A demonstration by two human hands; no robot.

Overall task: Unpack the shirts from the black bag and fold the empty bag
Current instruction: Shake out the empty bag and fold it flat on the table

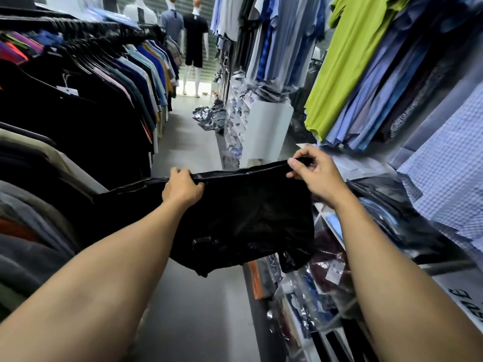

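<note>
Nearest me, packed shirts [326,273] in clear wrap lay along the front edge of the shelf [439,283] on my right, so I judged the unpacking done or close to it, though I could not see inside the bag. The bag [248,212] hung in the air over the aisle floor [198,304], stretched between both hands by its top edge, with its lower corner drooping just beside the shelf's front edge. My left hand [183,186] had its fingers curled over that top edge and gripped it. My right hand [316,176] only pinched the far end between thumb and forefinger, the other fingers loosely bent. That pinch was my main worry: the plastic looked thin and slick, and a sharp tug to flatten it could pull it free and drop the bag to the floor. The drooping corner could also catch a packed shirt and drag it off the shelf edge as I folded. A slack tail ran past my left hand toward the hung shirts [136,82] and might snag there. Beyond my right hand lay a second sheet of black plastic [386,202] on the shelf, easy to mistake for the bag. Farther down the aisle a pile of packs [209,116] sat on the floor, well apart.
</note>
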